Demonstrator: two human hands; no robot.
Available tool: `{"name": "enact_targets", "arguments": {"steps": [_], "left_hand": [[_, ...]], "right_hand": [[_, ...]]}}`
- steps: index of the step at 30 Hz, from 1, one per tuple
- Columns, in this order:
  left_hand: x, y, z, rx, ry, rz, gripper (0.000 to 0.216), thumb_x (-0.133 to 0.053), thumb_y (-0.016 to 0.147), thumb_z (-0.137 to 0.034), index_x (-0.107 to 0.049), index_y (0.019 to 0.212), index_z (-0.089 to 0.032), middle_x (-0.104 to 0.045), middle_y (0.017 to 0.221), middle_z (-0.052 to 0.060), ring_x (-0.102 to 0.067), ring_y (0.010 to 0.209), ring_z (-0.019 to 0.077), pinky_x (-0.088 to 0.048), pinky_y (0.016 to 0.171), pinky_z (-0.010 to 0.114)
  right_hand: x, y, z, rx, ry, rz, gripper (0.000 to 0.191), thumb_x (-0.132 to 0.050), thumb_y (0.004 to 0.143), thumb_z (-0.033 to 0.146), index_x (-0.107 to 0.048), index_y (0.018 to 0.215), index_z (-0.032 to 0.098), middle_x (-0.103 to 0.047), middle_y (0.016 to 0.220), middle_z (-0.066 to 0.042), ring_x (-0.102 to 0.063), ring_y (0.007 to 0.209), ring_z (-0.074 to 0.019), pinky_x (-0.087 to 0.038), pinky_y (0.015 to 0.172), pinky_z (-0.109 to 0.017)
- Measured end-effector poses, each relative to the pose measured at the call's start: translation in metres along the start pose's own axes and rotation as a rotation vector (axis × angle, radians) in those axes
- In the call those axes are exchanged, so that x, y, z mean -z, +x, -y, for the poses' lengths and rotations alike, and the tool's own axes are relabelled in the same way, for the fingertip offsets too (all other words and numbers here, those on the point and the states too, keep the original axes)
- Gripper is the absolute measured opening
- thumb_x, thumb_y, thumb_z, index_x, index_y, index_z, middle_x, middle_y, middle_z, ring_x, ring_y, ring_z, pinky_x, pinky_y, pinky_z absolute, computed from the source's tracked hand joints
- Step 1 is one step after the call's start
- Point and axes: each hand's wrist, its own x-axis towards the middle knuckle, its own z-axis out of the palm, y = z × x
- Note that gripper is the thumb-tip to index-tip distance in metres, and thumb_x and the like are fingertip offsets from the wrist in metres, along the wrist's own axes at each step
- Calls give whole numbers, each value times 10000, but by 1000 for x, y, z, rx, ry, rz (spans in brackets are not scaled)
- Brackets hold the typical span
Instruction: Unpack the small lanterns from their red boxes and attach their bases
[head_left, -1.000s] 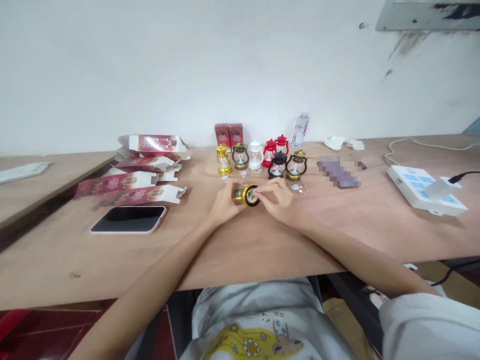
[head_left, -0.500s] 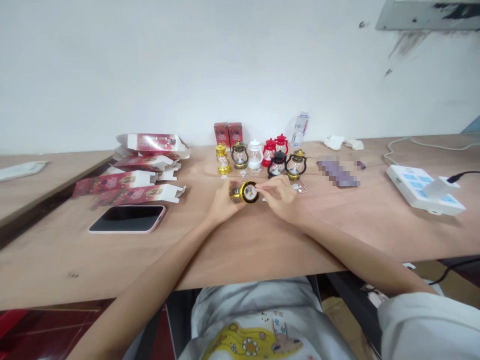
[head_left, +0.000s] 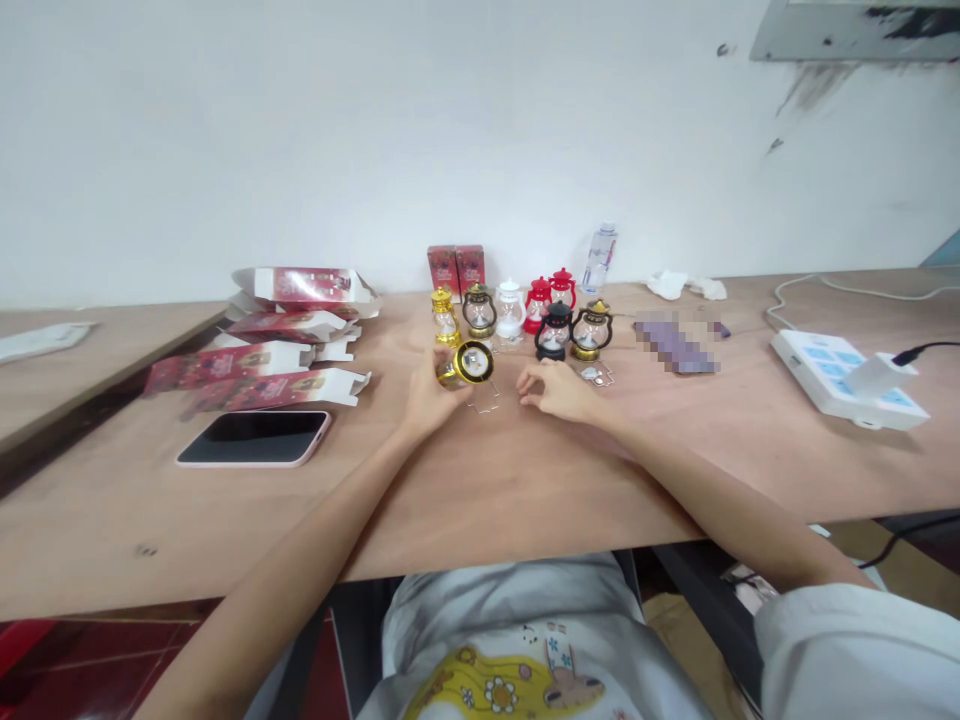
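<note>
My left hand [head_left: 429, 402] is wrapped round a small gold lantern [head_left: 474, 362], which lies tilted so its round base with a black rim faces me. Below it on the table sits a thin bent wire piece [head_left: 484, 408]. To the right, apart from the lantern, my right hand [head_left: 559, 392] is low over the table with its fingers curled and the tips together. Whatever those fingertips may pinch is too small to make out. Just behind that hand stand a black lantern [head_left: 553, 335] and a bronze lantern [head_left: 591, 332].
More lanterns, gold [head_left: 445, 320], white [head_left: 510, 310] and red [head_left: 537, 305], stand behind, with red boxes [head_left: 457, 268] and a bottle [head_left: 600, 258] at the wall. Flattened cartons [head_left: 300, 325] and a phone [head_left: 255, 438] lie left. A power strip [head_left: 817, 375] is right.
My left hand has moved a little left and back with the gold lantern. My right hand has come away from the lantern's base, and the wire piece on the table now shows between them.
</note>
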Motion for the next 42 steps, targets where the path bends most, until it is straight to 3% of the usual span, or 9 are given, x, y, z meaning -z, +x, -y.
{"name": "enact_targets", "arguments": {"steps": [14,18,23,25,29,35,38,42], "left_hand": [[-1,-4,-7,-45,18,71,461,-677,570,-198,-447,969,-199,-629,978,36,-613,934,223,-499,818,366],[-2,-5,-10,-55,9,85,460,-673,568,-191,-449,969,-198,-629,994,42,-609,955,227,-495,839,376],[-3,-7,-12,-60,20,109,468,-705,578,-255,-439,960,-211,-632,973,40,-616,925,236,-500,825,387],[-5,-8,-11,-71,39,128,480,-727,572,-293,-439,950,-223,-630,954,38,-619,904,244,-505,805,391],[-6,-10,-10,-104,74,160,484,-734,580,-301,-440,959,-238,-629,965,42,-623,891,249,-509,802,389],[-5,-15,-18,-144,109,250,463,-701,629,-272,-434,1003,-218,-634,1024,46,-628,907,226,-508,808,356],[-4,-14,-18,-174,144,252,462,-688,645,-278,-437,1025,-203,-632,1042,55,-627,926,226,-506,818,360],[-2,-12,-11,-264,185,245,459,-669,674,-290,-437,1062,-207,-619,1090,83,-612,994,245,-500,859,384]], "right_hand": [[-6,0,-9,-4,125,40,264,-541,656,-60,-596,798,155,-682,725,-22,-665,701,-143,-516,656,-244],[-6,-1,-5,73,83,-77,233,-522,714,-23,-580,851,157,-678,797,-37,-657,748,-143,-519,690,-264],[-5,-5,22,172,216,-471,285,-577,798,137,-483,1060,200,-634,962,-48,-645,743,-131,-537,710,-288],[-6,-7,33,251,246,-567,276,-573,825,178,-455,1071,220,-601,1025,-54,-647,748,-125,-539,740,-300],[-10,-11,41,419,150,-607,199,-556,847,167,-480,1019,232,-587,1021,-57,-632,876,-158,-529,805,-335],[-13,-11,37,461,86,-534,140,-511,871,155,-508,994,222,-595,1020,-69,-595,949,-178,-526,794,-355],[-12,-9,37,429,121,-535,138,-557,845,155,-529,965,216,-601,997,-60,-582,953,-179,-499,817,-359],[-11,-4,33,144,351,-465,334,-729,697,210,-515,953,208,-601,961,-37,-586,824,-160,-491,739,-330]]}}
